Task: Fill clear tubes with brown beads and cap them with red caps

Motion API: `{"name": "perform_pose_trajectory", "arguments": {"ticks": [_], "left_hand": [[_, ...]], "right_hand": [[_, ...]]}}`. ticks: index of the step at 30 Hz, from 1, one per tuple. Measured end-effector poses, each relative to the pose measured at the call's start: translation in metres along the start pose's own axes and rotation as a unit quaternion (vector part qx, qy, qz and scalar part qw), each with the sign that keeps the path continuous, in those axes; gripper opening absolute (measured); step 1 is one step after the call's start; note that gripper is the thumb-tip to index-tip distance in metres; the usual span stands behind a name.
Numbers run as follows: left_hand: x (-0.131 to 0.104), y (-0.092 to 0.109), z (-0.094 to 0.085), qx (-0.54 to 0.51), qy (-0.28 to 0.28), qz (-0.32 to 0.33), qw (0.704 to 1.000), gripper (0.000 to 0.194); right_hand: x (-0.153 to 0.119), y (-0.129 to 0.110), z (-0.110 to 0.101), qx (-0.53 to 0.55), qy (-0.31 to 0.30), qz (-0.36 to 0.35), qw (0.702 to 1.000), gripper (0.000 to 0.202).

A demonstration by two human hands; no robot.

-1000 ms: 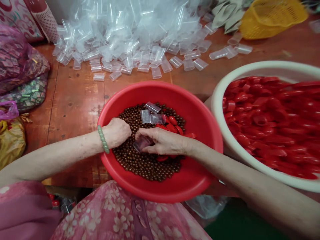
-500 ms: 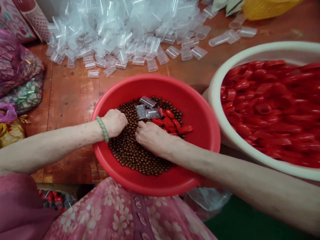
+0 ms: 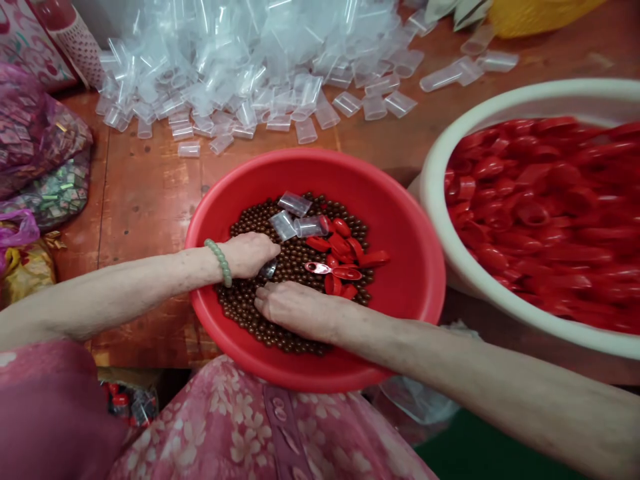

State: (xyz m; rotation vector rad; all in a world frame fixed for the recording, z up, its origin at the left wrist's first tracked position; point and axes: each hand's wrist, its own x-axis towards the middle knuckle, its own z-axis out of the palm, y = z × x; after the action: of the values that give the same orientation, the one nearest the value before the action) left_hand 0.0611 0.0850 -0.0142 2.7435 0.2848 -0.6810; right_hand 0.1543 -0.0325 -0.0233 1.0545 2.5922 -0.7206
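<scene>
A red basin (image 3: 407, 267) holds a layer of small shiny brown balls (image 3: 295, 337). My left hand (image 3: 247, 255), with a green bead bracelet, is closed over a clear plastic tube (image 3: 269, 269), most of which the fingers hide. Just below and right of it, my right hand (image 3: 293, 308) dips curled fingers into the balls; whatever is in them is hidden. Three more clear tubes (image 3: 295, 204) lie on the balls towards the back. Several red plastic caps (image 3: 345, 247) rest on the right of the balls.
Behind the basin spreads a large heap of clear tubes (image 3: 240, 80) on the wooden table (image 3: 145, 180). At the right, a white tub (image 3: 434, 193) is full of red caps. Plastic bags (image 3: 37, 147) of small shiny pieces stand at the left.
My left hand has moved right, and a clear tube now shows under its fingers. My right hand has come down and slightly left, uncovering more red caps.
</scene>
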Motion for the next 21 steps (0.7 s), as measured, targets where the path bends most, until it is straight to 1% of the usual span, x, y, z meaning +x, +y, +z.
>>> {"name": "perform_pose_trajectory", "arguments": {"ticks": [3,7,9,12,14,17,19,21], "left_hand": [[0.002,-0.005,0.001,-0.042,0.021,0.013,0.999,0.024],[-0.002,-0.009,-0.006,-0.127,0.038,0.035,0.991,0.026],[-0.006,-0.010,-0.011,-0.185,0.052,0.045,0.980,0.026],[-0.014,-0.011,-0.016,-0.265,0.090,0.051,0.959,0.027],[-0.019,-0.012,-0.016,-0.309,0.109,0.055,0.943,0.026],[-0.025,-0.015,-0.014,-0.393,0.118,0.065,0.910,0.028],[-0.028,-0.015,-0.011,-0.465,0.118,0.068,0.875,0.031],[-0.030,-0.015,-0.010,-0.538,0.116,0.067,0.832,0.033]], "right_hand": [[0.002,0.003,0.001,0.057,0.001,-0.030,0.998,0.024],[0.003,0.008,-0.001,0.154,0.000,-0.040,0.987,0.027],[0.001,0.010,-0.002,0.207,0.009,-0.040,0.977,0.031],[-0.004,0.015,-0.001,0.288,0.029,-0.046,0.956,0.040],[-0.010,0.017,-0.002,0.304,0.040,-0.032,0.951,0.037],[-0.018,0.020,-0.004,0.257,0.046,0.024,0.965,0.028],[-0.021,0.018,-0.006,0.221,0.050,0.057,0.972,0.028],[-0.023,0.014,-0.007,0.197,0.059,0.075,0.976,0.027]]}}
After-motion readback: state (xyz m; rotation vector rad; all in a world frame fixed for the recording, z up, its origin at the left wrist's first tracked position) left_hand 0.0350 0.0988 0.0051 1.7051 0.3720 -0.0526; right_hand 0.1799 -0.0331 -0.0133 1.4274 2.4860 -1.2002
